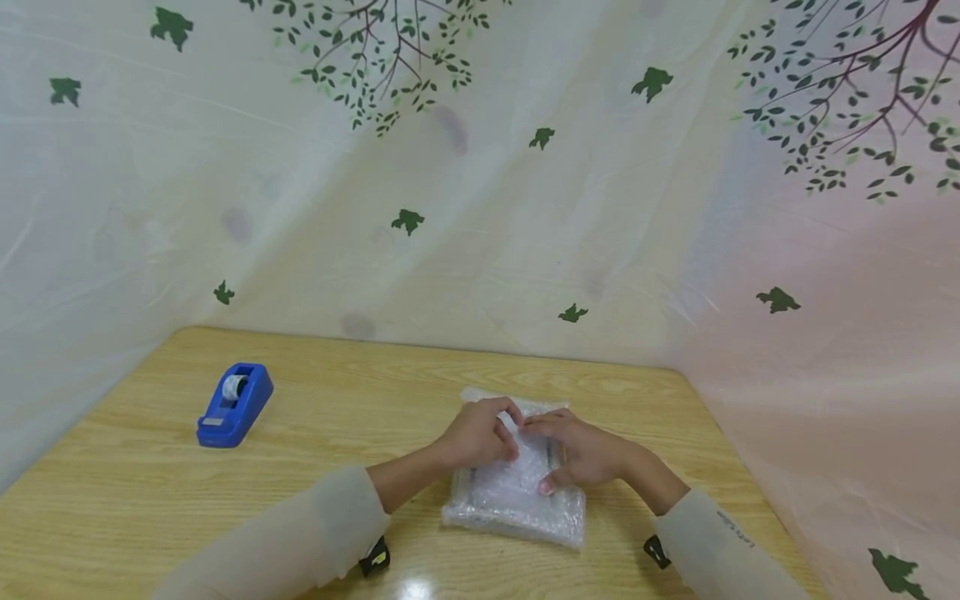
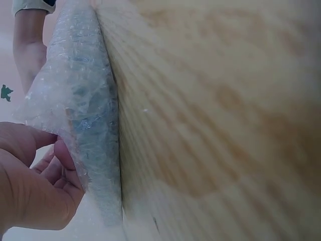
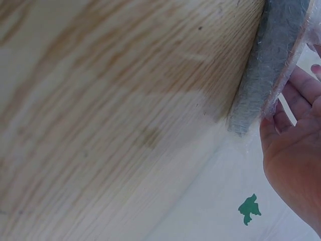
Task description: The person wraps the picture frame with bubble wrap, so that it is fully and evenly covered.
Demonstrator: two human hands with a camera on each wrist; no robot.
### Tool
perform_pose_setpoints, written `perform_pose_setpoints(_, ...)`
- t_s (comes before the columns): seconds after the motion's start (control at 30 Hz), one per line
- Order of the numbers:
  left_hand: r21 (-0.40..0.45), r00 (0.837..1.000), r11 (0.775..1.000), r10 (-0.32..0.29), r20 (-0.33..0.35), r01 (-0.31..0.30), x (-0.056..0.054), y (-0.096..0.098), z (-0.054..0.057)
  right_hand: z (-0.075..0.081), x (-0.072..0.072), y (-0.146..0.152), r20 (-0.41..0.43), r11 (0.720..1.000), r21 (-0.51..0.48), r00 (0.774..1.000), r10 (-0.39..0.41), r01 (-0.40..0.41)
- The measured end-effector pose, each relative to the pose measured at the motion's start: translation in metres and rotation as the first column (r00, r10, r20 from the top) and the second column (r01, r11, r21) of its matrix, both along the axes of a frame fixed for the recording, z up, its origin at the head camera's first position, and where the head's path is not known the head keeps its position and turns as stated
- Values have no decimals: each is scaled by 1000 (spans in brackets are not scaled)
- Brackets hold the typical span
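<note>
A flat package in clear bubble wrap [image 1: 510,508] lies on the wooden table in front of me. My left hand [image 1: 476,433] is over its far left part with bent fingers. In the left wrist view, thumb and fingertips pinch the edge of the bubble wrap [image 2: 93,115]. From the other side my right hand [image 1: 592,452] reaches across the package, its thumb low on the wrap and its forefinger close to the left fingertips. The right wrist view has these fingers [image 3: 296,100] loosely extended along the wrapped edge. What lies inside the wrap is hazy.
A blue tape dispenser [image 1: 238,406] with a roll of tape stands at the left of the table [image 1: 337,392]. Behind the table hangs a pale curtain [image 1: 480,275] printed with leaves and branches. Black straps [image 1: 375,557] show at both wrists.
</note>
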State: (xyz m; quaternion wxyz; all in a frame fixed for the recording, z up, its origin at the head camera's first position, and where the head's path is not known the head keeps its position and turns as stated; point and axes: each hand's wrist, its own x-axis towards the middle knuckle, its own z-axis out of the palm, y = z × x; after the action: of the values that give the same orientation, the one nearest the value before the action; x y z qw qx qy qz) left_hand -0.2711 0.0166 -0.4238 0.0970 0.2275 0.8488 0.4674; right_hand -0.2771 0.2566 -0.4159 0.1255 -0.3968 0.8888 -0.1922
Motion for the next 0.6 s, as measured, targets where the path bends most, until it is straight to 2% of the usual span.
perform_pose_setpoints(0.13, -35, 998, 999, 0, -65, -2, 0, 1, 0, 0, 0, 0, -8, 1000, -5, 1000, 10, -10)
perform_pose_setpoints(0.27, -64, 995, 998, 17, -97, -24, 2, 1, 0, 0, 1, -1, -6, 1000, -11, 1000, 17, -17)
perform_pose_setpoints(0.47, -96, 992, 993, 51, -111, -62, 4, 2, 0, 1, 1, -2, -4, 1000, -6, 1000, 16, -16)
perform_pose_setpoints(0.6, -101, 994, 993, 57, -91, -67, 4, 2, 2, 1, 1, -2, 0, 1000, -2, 1000, 14, -14)
